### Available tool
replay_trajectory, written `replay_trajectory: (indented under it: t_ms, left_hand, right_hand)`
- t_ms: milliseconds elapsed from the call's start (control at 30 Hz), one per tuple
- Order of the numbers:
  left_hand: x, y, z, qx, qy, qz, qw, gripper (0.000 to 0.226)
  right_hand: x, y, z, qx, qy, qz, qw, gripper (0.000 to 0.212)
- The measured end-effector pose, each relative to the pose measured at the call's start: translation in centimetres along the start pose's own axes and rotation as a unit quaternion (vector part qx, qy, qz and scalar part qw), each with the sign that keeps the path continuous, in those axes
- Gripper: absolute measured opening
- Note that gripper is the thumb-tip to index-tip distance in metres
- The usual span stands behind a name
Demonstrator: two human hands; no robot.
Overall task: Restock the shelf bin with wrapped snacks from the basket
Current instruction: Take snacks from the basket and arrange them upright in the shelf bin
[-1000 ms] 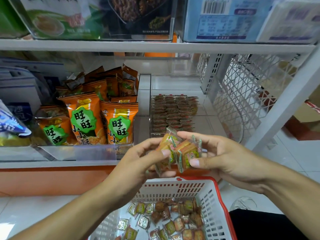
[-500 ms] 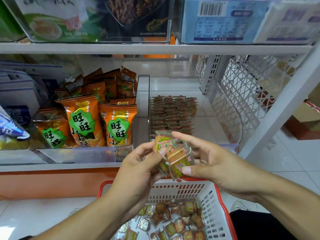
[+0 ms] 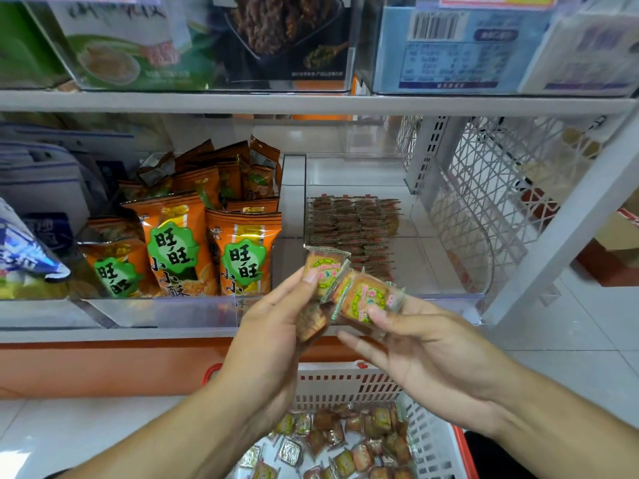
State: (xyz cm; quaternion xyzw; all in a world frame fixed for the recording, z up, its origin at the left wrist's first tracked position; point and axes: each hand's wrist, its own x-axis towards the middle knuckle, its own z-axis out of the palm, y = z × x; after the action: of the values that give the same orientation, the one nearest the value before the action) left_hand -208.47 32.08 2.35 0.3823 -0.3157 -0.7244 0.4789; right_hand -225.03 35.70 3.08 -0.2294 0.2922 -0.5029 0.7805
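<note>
My left hand [image 3: 273,337] and my right hand [image 3: 428,354] each pinch wrapped snacks [image 3: 363,299] between thumb and fingers, just above the basket [image 3: 428,440].

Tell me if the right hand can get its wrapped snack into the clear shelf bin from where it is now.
Probably yes. The right hand holds a wrapped snack just in front of the clear bin, whose low front lip and bare floor ahead of the snack rows leave the way free.
</note>
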Motion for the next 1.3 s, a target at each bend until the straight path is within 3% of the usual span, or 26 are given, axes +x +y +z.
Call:
replay_trajectory:
  t_ms: [167,300,400,533,633,767,900,1133,1233,1300]
  left_hand:
    - [-0.2,-0.2,-0.1,0.017,-0.012,0.000,1.000,0.032]
    - [-0.2,-0.4,-0.6,0.110,-0.021,-0.004,0.994,0.033]
    - [-0.1,-0.1,-0.7,0.147,0.003,-0.024,0.989,0.046]
    - [0.4,0.8,-1.3,0.173,0.042,-0.029,0.984,0.054]
    - [0.4,0.9,-1.4,0.191,0.027,-0.032,0.981,0.045]
    - [0.2,0.0,-0.7,0.144,-0.022,-0.102,0.984,0.035]
    - [0.5,0.0,0.3,0.048,-0.047,-0.151,0.986,0.042]
    - [1.1,0.3,1.4,0.079,-0.050,-0.197,0.976,0.040]
    - [1.4,0.3,1.8,0.075,-0.036,-0.186,0.979,0.034]
    - [1.7,0.2,2.1,0.087,-0.027,-0.160,0.983,0.026]
  right_hand:
    - [0.3,0.8,0.2,0.005,0.010,-0.008,1.000,0.049]
    - [0.2,0.4,0.2,-0.084,0.019,-0.039,0.996,0.046]
    - [0.1,-0.6,0.0,-0.180,0.009,-0.073,0.981,0.042]
    - [-0.4,-2.6,-0.5,-0.423,0.012,-0.086,0.902,0.054]
    - [-0.7,-3.0,-0.6,-0.502,0.012,-0.102,0.859,0.061]
    - [-0.3,-2.6,-0.7,-0.507,-0.001,-0.142,0.850,0.069]
    - [0.2,-2.8,-0.7,-0.489,-0.018,-0.162,0.857,0.070]
    - [0.9,-3.5,-0.8,-0.531,-0.017,-0.180,0.828,0.068]
    - [1.7,-5.0,-0.8,-0.528,0.036,-0.213,0.821,0.064]
    - [2.9,-6.9,-1.5,-0.558,0.108,-0.237,0.788,0.063]
